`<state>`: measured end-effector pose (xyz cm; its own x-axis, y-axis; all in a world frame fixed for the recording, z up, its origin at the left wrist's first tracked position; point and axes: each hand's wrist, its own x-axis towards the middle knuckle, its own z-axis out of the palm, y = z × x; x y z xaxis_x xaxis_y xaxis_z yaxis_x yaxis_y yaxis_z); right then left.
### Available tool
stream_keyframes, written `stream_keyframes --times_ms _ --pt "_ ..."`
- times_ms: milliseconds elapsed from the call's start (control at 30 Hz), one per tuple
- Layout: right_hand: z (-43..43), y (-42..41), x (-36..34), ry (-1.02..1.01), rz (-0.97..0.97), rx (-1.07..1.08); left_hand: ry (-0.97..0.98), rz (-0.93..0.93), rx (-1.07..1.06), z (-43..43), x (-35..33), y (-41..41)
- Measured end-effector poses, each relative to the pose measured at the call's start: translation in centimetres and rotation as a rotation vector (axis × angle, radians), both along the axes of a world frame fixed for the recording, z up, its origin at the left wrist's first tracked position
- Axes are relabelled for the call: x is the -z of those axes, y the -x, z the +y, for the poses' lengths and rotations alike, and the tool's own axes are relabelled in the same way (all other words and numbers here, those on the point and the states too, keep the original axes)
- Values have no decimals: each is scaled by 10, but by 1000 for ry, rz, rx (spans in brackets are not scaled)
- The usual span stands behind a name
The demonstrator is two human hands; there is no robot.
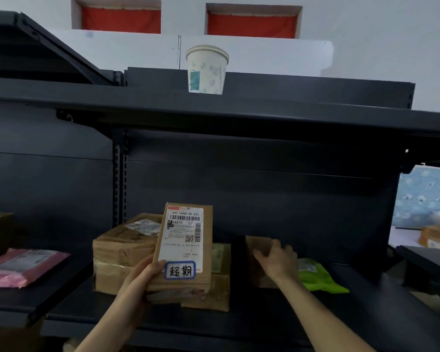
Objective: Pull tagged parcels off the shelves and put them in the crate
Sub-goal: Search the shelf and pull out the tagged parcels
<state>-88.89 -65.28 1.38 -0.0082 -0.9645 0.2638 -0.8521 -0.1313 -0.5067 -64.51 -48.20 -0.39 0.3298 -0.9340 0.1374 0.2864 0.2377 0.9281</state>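
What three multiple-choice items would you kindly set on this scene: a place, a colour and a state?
1. The paper cup stands: A on the floor; B on the top shelf; C on a parcel.
2. The soft bag by the brown box that the right hand holds is: A green; B blue; C black.
3. The left hand: A hangs empty; B presses the cup; C grips the tagged parcel.
Answers: B, it sits up on that shelf; A, bright green plastic; C, fingers curl round its lower end.

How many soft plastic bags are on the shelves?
2. A pink bag lies far left; a green bag lies just right of the box at the right hand. Boxes may hide more.
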Motion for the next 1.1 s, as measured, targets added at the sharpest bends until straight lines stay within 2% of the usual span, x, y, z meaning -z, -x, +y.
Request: stream_keyframes --times_ms 133,200,300,367,600,767,1000,1100 --pt "-14 -17 5 -181 89 20 -17 -1 -17 -1 -2 -4" --pt "-15 -19 12 -181 71 17 -14 -11 -21 -2 0 -6" --pt "-5 -15 16 -64 28 3 1 -13 -18 -6 5 -6" --pt "7 -9 18 11 66 -38 13 -6 -2 -11 8 -4" --pt "72 12 40 332 478 -113 14 -6 53 -29 16 3" --pt "94 15 50 465 572 -91 4 -22 69 -34 20 14" --pt "105 10 59 436 544 -141 5 -24 97 -32 25 12" --pt "98 14 51 369 359 -175 -2 -15 91 -31 27 12"
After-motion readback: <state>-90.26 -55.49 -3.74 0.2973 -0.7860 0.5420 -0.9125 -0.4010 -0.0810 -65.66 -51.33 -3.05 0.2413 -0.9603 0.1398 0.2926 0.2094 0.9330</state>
